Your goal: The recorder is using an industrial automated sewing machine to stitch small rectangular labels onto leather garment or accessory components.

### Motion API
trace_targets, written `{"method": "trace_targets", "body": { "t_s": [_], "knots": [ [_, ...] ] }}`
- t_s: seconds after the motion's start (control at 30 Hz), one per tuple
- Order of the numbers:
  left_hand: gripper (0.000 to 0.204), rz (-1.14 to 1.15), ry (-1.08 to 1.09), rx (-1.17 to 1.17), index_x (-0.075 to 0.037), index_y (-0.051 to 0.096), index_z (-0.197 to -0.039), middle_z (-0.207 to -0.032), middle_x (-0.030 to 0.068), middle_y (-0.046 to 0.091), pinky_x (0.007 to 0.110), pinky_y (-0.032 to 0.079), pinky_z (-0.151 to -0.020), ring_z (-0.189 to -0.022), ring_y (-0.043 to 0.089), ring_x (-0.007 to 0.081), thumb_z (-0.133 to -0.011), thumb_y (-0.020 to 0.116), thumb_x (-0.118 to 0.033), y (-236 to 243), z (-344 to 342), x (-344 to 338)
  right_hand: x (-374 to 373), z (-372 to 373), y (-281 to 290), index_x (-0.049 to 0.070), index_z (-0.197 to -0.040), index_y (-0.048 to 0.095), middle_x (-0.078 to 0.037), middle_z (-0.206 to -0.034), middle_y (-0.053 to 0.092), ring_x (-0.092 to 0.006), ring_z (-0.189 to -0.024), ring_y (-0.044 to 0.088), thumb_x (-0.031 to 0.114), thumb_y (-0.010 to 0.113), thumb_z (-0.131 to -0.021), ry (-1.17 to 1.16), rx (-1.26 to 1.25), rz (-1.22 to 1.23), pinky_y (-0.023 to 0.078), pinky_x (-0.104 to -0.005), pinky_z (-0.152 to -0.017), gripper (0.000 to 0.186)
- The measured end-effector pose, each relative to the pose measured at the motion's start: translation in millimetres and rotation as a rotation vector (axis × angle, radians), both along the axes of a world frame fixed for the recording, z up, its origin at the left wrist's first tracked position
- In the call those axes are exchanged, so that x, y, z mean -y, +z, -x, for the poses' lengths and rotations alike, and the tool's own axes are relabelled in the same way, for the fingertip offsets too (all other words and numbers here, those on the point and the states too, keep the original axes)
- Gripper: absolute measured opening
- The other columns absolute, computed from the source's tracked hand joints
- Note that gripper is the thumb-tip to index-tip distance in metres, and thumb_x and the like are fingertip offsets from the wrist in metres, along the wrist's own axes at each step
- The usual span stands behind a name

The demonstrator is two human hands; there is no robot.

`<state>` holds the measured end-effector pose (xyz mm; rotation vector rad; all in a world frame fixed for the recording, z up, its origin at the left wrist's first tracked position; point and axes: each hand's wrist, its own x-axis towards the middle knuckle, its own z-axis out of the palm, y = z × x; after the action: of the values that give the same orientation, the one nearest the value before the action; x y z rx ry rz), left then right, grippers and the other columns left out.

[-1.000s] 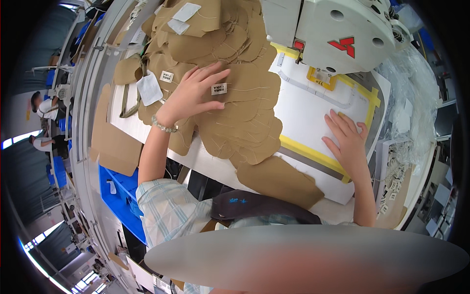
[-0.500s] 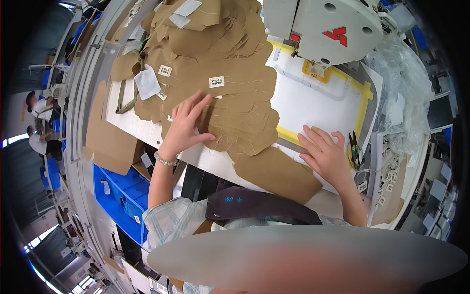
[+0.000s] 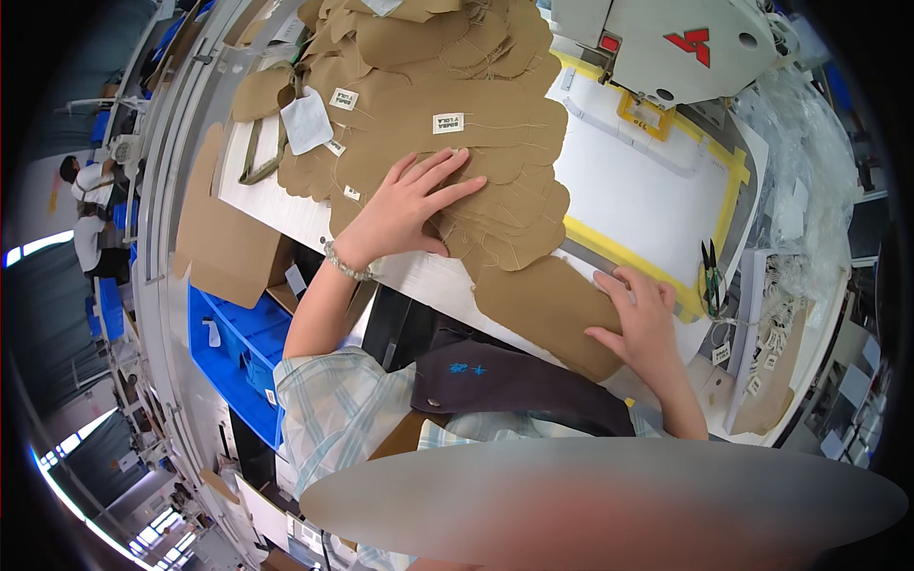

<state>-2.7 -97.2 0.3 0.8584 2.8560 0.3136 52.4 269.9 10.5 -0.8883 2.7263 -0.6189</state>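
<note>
A heap of overlapping brown cut pieces with scalloped edges, loose threads and small white labels covers the middle of the white table. My left hand lies on the heap's near part, fingers stretched out, palm down. Below it, one brown panel sticks out from the heap toward my body. At that panel's right end is my right hand, fingers apart and slightly bent; whether its fingertips touch the panel I cannot tell. Neither hand grips anything. Right of the heap lies a white sheet edged with yellow tape.
A white sewing machine head stands over the sheet's far side. Black-handled snips lie right of my right hand, beside a tray of small labels. Clear plastic film bunches behind. A blue bin and cardboard box are left.
My left hand has slid right and farther up onto the heap, its fingers flatter. My right hand has drawn off the taped sheet's edge toward the panel's end. The view has shifted slightly.
</note>
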Motion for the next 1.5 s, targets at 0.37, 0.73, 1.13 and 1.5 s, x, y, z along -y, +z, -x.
{"method": "trace_targets", "body": {
  "t_s": [0.37,0.73,1.13,1.5],
  "knots": [
    [0.067,-0.008,-0.185,-0.271,-0.017,0.06,-0.127,-0.12,0.0027,0.065,0.036,0.046,-0.094,-0.107,0.061,0.0218,-0.063,0.075,-0.008,-14,39,17,75,58,0,0.006,-0.14,0.045,-0.019,-0.142,0.042,-0.0286,-0.123,0.048,0.042,0.076,-0.077,0.174,-0.218,0.089,0.033,-0.0455,-0.101,0.079],
    [0.021,-0.272,0.033,-0.052,-0.006,0.065,-0.096,-0.078,0.0162,0.066,0.044,0.05,-0.069,-0.076,0.062,0.0367,-0.076,0.063,-0.01,9,102,1,143,143,-11,0.01,-0.152,0.027,-0.014,-0.122,0.058,-0.0279,-0.109,0.054,0.045,0.082,-0.068,-0.077,-0.301,0.212,0.037,-0.0431,-0.092,0.106],
    [0.072,-0.084,-0.001,-0.277,-0.014,0.056,-0.131,-0.127,0.0078,0.056,0.038,0.042,-0.096,-0.115,0.055,0.0288,-0.062,0.068,0.001,0,60,28,112,118,-34,0.021,-0.135,0.055,-0.011,-0.139,0.05,-0.0249,-0.124,0.046,0.038,0.082,-0.068,0.252,-0.201,0.143,0.028,-0.0448,-0.102,0.074],
    [0.1,-0.533,0.709,-0.075,0.007,0.032,-0.136,-0.118,0.023,0.052,0.038,0.044,-0.101,-0.115,0.052,0.0326,-0.064,0.09,-0.029,-40,82,57,110,109,-49,0.024,-0.146,0.041,-0.02,-0.149,0.037,-0.0348,-0.137,0.036,0.045,0.076,-0.076,0.282,-0.234,0.1,0.028,-0.0529,-0.109,0.082]
  ]
}}
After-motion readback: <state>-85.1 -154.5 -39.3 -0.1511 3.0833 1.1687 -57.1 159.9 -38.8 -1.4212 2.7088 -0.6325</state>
